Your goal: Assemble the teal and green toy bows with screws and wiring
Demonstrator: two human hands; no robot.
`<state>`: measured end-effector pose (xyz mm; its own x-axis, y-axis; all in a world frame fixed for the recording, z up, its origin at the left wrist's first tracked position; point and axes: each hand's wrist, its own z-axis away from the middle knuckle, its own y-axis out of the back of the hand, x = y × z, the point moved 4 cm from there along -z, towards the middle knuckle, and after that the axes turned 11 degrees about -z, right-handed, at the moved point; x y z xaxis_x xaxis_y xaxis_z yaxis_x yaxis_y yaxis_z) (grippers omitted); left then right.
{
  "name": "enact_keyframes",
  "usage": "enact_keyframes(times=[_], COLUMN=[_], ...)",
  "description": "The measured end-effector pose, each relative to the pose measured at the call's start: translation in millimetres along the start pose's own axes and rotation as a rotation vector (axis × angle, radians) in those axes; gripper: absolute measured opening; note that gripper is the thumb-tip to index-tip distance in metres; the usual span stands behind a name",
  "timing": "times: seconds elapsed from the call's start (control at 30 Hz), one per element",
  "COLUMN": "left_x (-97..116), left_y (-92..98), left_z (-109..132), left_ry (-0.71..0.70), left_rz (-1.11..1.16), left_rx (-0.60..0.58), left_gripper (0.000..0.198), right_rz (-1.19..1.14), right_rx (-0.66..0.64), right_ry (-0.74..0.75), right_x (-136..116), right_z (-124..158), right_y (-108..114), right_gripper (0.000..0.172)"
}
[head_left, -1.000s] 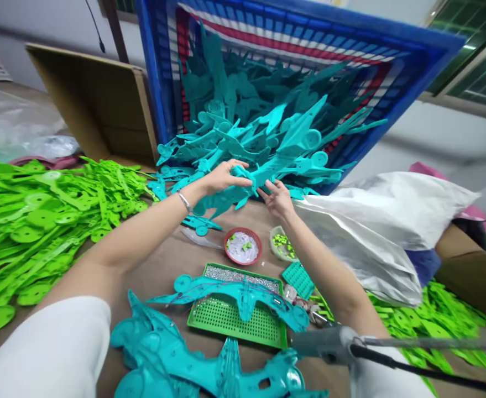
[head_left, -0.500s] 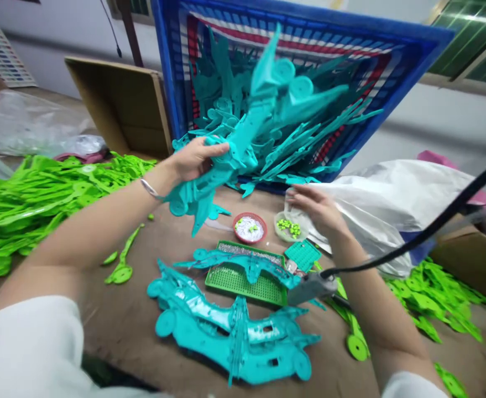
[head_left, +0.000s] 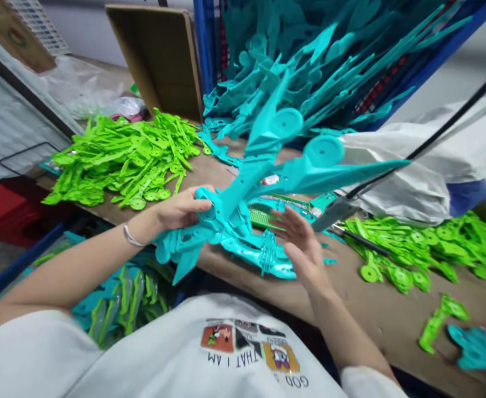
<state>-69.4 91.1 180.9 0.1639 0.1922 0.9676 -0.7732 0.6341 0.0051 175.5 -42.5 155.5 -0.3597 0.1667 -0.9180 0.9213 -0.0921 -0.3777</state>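
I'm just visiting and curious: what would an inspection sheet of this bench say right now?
Surface: brown table, crowded but with bare patches near its front edge.
Job's things: left hand grips a teal part raised off the table; right hand open beside it, touching nothing that I can tell. Another teal part lies below.
Clutter: green pile at left, green parts at right, green tray half hidden, white bag.
Hands: left shut on the part, right open.
Cables: black cable running to a grey tool.
Surroundings: tilted blue crate full of teal parts, cardboard box beside it.
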Motion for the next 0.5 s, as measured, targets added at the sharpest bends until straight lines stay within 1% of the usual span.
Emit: enact_keyframes(times=[0.03, 0.07, 0.1, 0.17, 0.23, 0.3, 0.33, 0.37, 0.43, 0.47, 0.5], left_x=[-12.1, -23.0, -32.2, -44.2, -45.9, -37.6, -30.0, -20.4, 3.6, 15.9, 26.7], left_y=[-15.7, -30.1, -42.6, -59.3, -62.5, -50.5, -39.0, -25.3, 3.1, 13.5, 19.3], left_z=[2.3, 4.3, 6.4, 11.3, 17.1, 22.7, 24.9, 26.6, 29.9, 31.8, 33.4], left_ry=[0.038, 0.074, 0.104, 0.143, 0.153, 0.129, 0.097, 0.047, -0.129, -0.239, -0.342], left_rz=[0.036, 0.059, 0.069, 0.059, 0.001, -0.107, -0.171, -0.235, -0.37, -0.467, -0.573], left_rx=[-0.062, -0.128, -0.19, -0.289, -0.347, -0.335, -0.289, -0.215, -0.006, 0.095, 0.174], left_gripper=[0.064, 0.064, 0.064, 0.062, 0.06, 0.058, 0.056, 0.053, 0.043, 0.038, 0.034], right_rz=[-0.01, 0.011, 0.055, 0.198, 0.302, 0.337, 0.345, 0.336, 0.254, 0.187, 0.112], right_rx=[-0.044, -0.069, -0.071, -0.022, 0.039, 0.094, 0.125, 0.176, 0.345, 0.448, 0.549], right_ry=[0.039, 0.063, 0.056, -0.026, -0.103, -0.128, -0.122, -0.095, -0.017, -0.002, -0.02], right_x=[9.1, 17.5, 25.3, 36.0, 36.6, 30.2, 26.6, 23.5, 22.1, 25.6, 32.0], right_z=[-1.8, -4.3, -6.3, -4.1, 8.8, 28.4, 38.5, 47.8, 62.7, 67.9, 71.5], right_y=[-8.6, -12.1, -10.3, 6.3, 30.2, 49.7, 55.6, 59.1, 61.1, 60.7, 59.9], right_gripper=[0.067, 0.066, 0.062, 0.049, 0.037, 0.036, 0.038, 0.04, 0.046, 0.049, 0.052])
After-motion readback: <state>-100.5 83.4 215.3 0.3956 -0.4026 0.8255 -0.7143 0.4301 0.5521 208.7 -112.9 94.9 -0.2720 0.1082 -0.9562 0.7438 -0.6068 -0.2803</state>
